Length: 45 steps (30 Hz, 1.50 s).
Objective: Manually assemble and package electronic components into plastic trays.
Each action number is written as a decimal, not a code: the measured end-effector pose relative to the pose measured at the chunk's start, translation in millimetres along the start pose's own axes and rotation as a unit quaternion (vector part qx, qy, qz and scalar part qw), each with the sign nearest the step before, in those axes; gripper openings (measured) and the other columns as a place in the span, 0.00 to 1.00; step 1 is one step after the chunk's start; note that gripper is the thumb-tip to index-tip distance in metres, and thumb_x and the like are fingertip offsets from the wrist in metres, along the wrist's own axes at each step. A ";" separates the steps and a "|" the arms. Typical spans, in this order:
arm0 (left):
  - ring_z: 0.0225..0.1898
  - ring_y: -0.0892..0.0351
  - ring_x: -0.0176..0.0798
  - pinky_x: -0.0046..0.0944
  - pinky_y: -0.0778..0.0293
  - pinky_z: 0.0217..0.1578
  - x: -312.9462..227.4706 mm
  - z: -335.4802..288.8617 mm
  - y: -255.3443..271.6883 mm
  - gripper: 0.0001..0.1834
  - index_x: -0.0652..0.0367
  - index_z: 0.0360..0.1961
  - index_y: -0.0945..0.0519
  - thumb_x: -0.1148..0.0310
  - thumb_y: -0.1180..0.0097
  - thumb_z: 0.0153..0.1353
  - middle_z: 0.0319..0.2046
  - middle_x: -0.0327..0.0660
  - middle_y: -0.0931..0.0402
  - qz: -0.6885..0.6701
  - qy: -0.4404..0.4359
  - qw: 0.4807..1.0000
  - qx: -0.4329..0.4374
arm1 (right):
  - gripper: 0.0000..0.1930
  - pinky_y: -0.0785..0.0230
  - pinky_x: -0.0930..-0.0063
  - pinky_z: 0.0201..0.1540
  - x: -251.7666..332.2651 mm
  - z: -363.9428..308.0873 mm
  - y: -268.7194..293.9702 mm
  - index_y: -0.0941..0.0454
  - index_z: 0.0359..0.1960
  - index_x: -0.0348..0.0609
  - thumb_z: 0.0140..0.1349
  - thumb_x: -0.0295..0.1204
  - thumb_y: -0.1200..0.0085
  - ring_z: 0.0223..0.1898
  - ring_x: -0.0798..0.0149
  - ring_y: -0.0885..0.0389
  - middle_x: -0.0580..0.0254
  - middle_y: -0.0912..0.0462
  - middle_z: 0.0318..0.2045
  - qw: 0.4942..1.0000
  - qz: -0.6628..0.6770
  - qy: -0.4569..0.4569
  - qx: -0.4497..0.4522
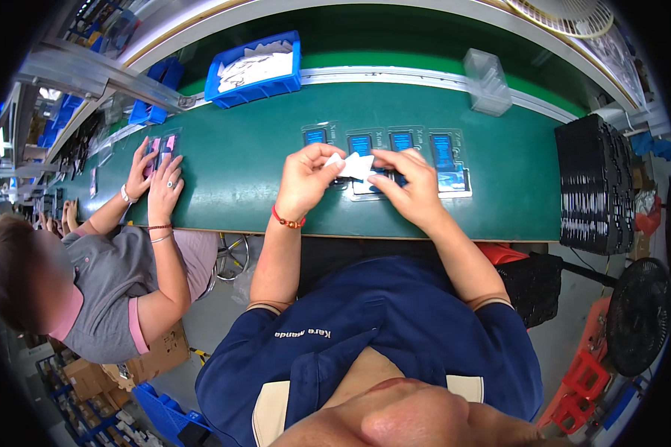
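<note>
Over the green worktop, my left hand [306,180] pinches small white pieces, seemingly paper slips [358,167], between thumb and fingers. From the other side my right hand [411,186] grips the same white slips near their right edge. Whether they are folded or several loose pieces, I cannot tell. Beneath and beyond my hands lie several clear plastic blister trays with dark blue rectangular items; the rightmost blister tray [443,151] shows best. My right hand partly covers the trays in the middle.
A blue bin [255,71] of white slips stands at the back. Clear plastic trays [487,83] are stacked back right, and black trays [595,186] rise at the bench's right end. A co-worker's hands [156,179] handle a pink-and-dark item on the left. A black fan [638,316] stands right.
</note>
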<state>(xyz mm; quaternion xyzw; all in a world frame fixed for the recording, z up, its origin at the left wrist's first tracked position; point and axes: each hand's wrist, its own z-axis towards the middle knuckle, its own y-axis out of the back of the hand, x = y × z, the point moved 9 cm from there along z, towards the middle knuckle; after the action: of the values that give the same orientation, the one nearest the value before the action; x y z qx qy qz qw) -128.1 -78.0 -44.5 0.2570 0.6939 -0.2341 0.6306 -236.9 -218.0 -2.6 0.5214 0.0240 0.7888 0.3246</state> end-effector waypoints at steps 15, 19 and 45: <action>0.44 0.31 0.46 0.43 0.36 0.47 -13.0 -11.8 23.3 0.17 0.54 0.42 0.18 0.69 0.34 0.48 0.43 0.42 0.26 0.473 -0.163 0.840 -0.209 | 0.18 0.33 0.61 0.48 -25.6 -41.7 89.8 0.20 0.41 0.42 0.47 0.31 0.36 0.45 0.54 0.25 0.58 0.21 0.44 0.921 -0.368 0.119 0.053; 0.50 0.36 0.52 0.49 0.40 0.51 -25.1 -20.9 19.7 0.23 0.55 0.49 0.22 0.66 0.35 0.50 0.49 0.49 0.32 0.489 -0.205 0.800 -0.281 | 0.36 0.39 0.56 0.59 -22.8 -34.3 85.4 0.27 0.57 0.46 0.44 0.43 0.32 0.59 0.47 0.32 0.52 0.31 0.60 0.939 -0.315 0.096 0.096; 0.54 0.33 0.59 0.48 0.36 0.57 8.5 -79.6 334.8 0.24 0.62 0.49 0.21 0.64 0.34 0.51 0.49 0.55 0.27 0.541 -0.041 0.715 -0.440 | 0.34 0.66 0.40 0.69 32.3 40.5 -263.6 0.45 0.69 0.57 0.64 0.53 0.55 0.71 0.39 0.60 0.44 0.50 0.69 0.905 -0.292 0.116 0.286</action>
<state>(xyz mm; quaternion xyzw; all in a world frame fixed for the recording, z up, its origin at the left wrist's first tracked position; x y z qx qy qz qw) 29.4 228.1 -45.7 0.2719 0.4344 0.4690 0.7193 -82.5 -5.1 -57.4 0.4660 0.4375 0.6731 0.3718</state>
